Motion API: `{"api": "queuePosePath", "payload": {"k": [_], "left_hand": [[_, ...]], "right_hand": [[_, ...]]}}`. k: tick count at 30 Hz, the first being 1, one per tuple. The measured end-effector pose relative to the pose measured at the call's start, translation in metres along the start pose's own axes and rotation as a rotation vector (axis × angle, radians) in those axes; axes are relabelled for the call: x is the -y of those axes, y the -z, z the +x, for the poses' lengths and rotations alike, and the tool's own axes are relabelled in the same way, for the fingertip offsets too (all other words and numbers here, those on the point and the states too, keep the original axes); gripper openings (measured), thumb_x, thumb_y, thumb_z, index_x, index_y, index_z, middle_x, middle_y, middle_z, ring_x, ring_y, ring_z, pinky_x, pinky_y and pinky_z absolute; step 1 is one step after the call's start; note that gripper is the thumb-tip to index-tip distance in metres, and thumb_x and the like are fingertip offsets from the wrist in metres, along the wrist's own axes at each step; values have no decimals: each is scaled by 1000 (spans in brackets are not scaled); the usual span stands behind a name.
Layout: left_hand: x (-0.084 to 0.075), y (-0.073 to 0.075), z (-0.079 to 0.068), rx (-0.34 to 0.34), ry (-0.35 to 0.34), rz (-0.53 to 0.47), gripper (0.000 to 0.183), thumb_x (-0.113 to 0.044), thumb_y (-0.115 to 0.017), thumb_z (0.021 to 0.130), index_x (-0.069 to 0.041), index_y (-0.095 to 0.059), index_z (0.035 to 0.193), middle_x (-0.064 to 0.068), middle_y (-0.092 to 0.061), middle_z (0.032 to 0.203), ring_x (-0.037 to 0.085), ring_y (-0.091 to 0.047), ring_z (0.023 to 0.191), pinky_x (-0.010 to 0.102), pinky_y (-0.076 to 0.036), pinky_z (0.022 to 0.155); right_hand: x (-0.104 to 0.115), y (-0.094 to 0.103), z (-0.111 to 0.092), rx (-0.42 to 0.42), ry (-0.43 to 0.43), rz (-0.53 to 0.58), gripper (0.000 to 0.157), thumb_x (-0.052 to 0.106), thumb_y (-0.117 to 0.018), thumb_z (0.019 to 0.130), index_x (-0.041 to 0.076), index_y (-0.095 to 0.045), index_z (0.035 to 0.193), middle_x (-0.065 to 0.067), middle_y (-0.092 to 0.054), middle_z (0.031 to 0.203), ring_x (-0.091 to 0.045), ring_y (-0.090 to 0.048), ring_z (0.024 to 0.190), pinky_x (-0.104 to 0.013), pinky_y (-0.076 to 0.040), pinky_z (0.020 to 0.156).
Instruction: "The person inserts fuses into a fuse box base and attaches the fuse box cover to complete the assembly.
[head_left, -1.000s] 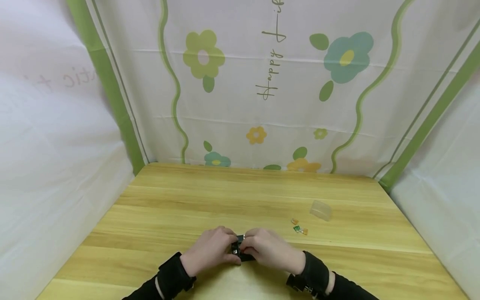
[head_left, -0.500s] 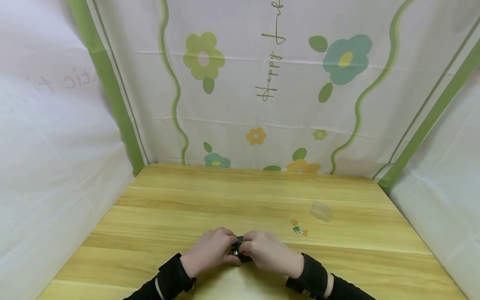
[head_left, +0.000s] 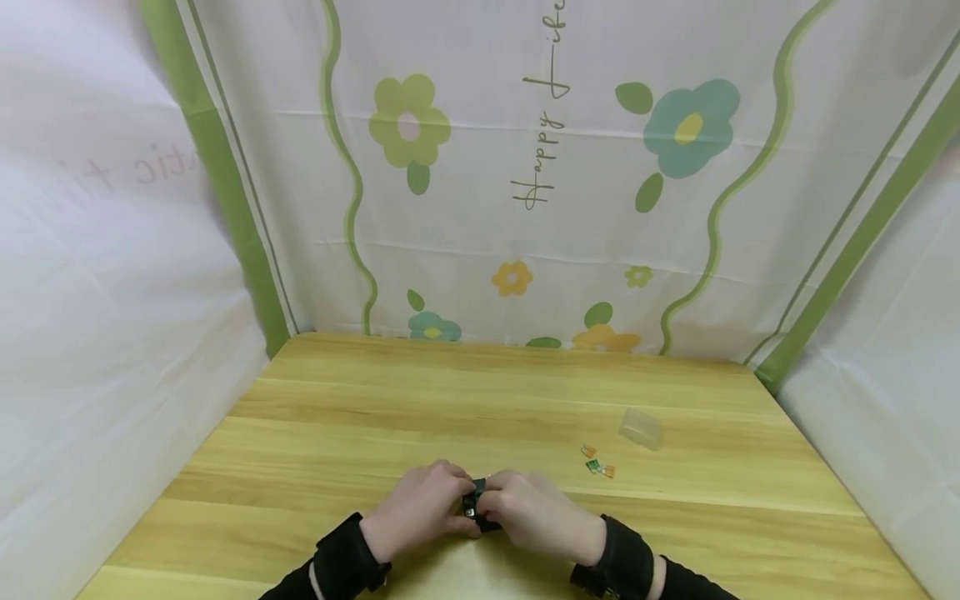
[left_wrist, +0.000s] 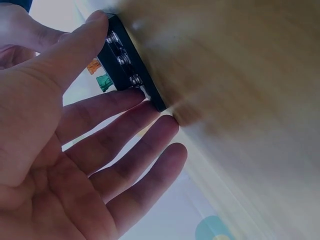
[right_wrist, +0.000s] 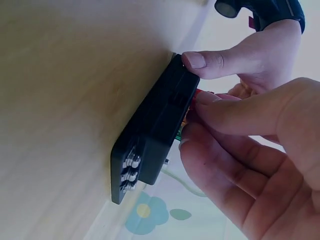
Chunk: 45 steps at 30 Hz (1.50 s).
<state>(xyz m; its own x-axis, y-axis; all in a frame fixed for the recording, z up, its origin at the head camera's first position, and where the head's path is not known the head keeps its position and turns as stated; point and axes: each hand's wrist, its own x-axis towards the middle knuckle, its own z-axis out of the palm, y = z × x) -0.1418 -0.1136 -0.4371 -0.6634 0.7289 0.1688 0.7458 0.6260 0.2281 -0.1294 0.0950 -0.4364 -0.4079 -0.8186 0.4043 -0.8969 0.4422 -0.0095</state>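
Note:
A black fuse block (head_left: 472, 502) with metal screw terminals lies on the table between both hands. My left hand (head_left: 422, 508) grips it by its end, thumb on one side and fingertips on the other. An orange blade fuse (left_wrist: 93, 66) and a green blade fuse (left_wrist: 104, 83) stick out of its top in the left wrist view. With thumb and forefinger, my right hand (head_left: 542, 515) pinches a red blade fuse (right_wrist: 197, 94) at the block's top; the fingers hide most of it. How deep the red fuse sits cannot be made out.
To the right of the hands lie loose fuses: an orange fuse (head_left: 588, 451), a green fuse (head_left: 593, 466) and another orange fuse (head_left: 608, 472). Behind them is a small clear plastic box (head_left: 641, 428). White printed curtains (head_left: 450, 208) enclose the wooden table (head_left: 337, 425).
The head view has tilted up slightly. My right hand has shifted a little over the block, its fingers covering more of it; the left hand keeps its grip.

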Motion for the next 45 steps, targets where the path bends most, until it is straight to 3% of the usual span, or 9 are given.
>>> {"api": "queuePosePath", "payload": {"k": [12, 22, 30, 38, 45], "left_hand": [[-1, 0, 0, -7, -5, 11, 31, -50, -73, 76, -21, -70, 88, -10, -63, 96, 7, -57, 87, 22, -45, 66], [-2, -1, -2, -1, 8, 30, 32, -50, -73, 76, -21, -71, 89, -9, -64, 97, 8, -58, 90, 22, -46, 68], [-2, -1, -1, -18, -6, 49, 31, -50, -72, 75, -22, -70, 88, -8, -64, 98, 9, -58, 89, 20, -44, 66], [-2, 0, 0, -27, -19, 58, 30, -50, -72, 75, -23, -70, 86, -9, -64, 98, 9, -58, 90, 20, -45, 67], [-1, -3, -2, -43, -38, 35, 28, -51, -71, 75, -24, -70, 85, -8, -64, 97, 9, -58, 88, 21, -46, 67]], "right_hand": [[0, 0, 1, 3, -11, 25, 15, 6, -72, 81, 22, -71, 79, 11, -59, 83, 3, -55, 80, -5, -37, 63], [4, -2, 2, -18, -33, 59, 20, 0, -70, 78, 19, -66, 71, 14, -55, 78, 6, -48, 73, -5, -36, 62], [4, -1, 5, -8, 7, 41, 27, -7, -67, 71, 19, -62, 66, 13, -47, 70, 4, -40, 67, -5, -31, 60], [1, 5, 4, 11, 24, 25, 18, 2, -70, 80, 19, -69, 75, 11, -54, 77, 4, -48, 73, -5, -36, 64], [-1, 3, 0, 39, -52, 38, 6, 13, -71, 83, 19, -70, 82, 12, -55, 82, 5, -49, 74, -6, -37, 63]]}}
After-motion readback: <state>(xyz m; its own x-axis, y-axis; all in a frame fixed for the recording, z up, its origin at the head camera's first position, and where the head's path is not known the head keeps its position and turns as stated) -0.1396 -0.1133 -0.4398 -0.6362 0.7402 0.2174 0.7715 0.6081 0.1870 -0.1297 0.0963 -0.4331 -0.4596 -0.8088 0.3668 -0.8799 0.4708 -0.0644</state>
